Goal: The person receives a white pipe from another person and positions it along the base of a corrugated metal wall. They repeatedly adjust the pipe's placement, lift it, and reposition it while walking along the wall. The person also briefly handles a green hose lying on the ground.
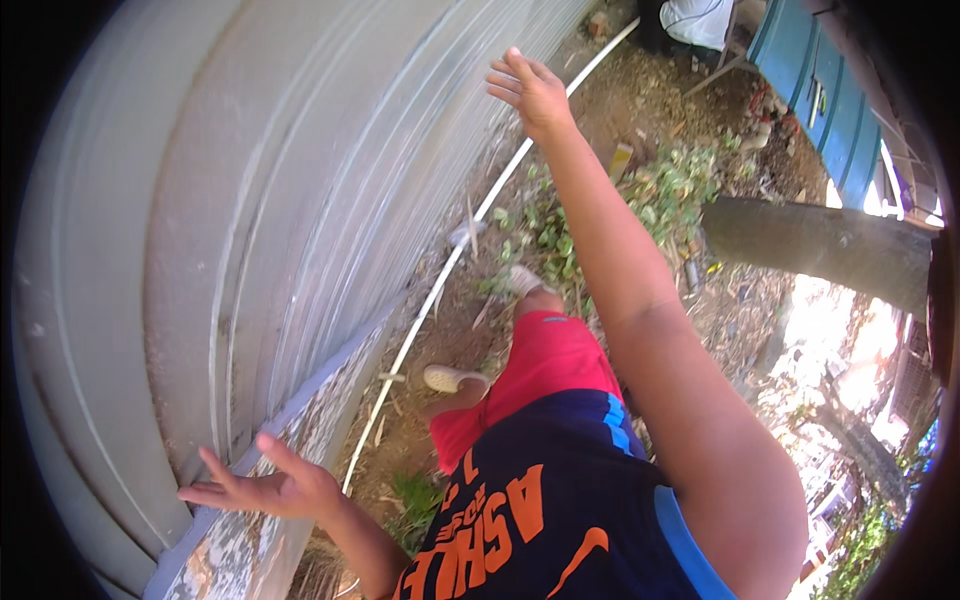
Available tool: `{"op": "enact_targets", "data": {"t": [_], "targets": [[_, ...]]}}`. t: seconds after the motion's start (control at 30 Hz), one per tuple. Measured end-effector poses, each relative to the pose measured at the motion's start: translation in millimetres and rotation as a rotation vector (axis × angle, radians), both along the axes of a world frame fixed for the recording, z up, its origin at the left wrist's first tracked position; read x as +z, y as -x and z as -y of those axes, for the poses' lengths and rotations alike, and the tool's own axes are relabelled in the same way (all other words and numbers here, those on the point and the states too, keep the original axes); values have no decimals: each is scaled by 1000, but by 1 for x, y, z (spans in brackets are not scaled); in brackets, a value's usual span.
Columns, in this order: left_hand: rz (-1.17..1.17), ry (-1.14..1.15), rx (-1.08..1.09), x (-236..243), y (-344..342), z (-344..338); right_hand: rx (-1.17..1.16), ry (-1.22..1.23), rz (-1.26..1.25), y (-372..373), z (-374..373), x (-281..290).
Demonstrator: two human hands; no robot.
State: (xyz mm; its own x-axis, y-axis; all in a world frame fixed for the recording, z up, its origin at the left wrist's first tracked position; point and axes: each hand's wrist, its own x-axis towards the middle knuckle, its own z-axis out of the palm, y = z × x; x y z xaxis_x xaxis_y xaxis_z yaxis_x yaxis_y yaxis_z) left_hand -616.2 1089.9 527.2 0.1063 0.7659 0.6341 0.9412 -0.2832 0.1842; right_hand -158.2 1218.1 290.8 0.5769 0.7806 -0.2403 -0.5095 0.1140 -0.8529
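Observation:
A grey ribbed metal sheet wall [180,210] fills the left side, meeting a flaking ledge [207,549] along its bottom. My left hand [262,486] is at the lower left with fingers spread, at or very near the sheet just above that ledge; I cannot tell if it touches. My right hand [530,95] is stretched out toward the top centre, fingers extended and holding nothing, close beside the sheet. A long white pipe [440,285] runs along the ground beside the wall, below my arms.
My feet in pale clogs [450,378] stand on dirt with dry leaves and low plants [670,190]. A thick trunk or beam [810,245] crosses at the right, near blue corrugated sheeting [820,100]. A white object [700,20] with dark cords lies at the top.

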Motion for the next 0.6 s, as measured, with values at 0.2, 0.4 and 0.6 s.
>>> {"op": "enact_targets", "data": {"t": [0.2,0.4,0.6], "targets": [[444,389,-561,-143,72,55,3,530,0,151,87,-210],[351,1233,-264,-485,130,112,326,896,489,262,123,-493],[216,1326,-359,-736,144,113,290,984,784,271,107,-660]]}}
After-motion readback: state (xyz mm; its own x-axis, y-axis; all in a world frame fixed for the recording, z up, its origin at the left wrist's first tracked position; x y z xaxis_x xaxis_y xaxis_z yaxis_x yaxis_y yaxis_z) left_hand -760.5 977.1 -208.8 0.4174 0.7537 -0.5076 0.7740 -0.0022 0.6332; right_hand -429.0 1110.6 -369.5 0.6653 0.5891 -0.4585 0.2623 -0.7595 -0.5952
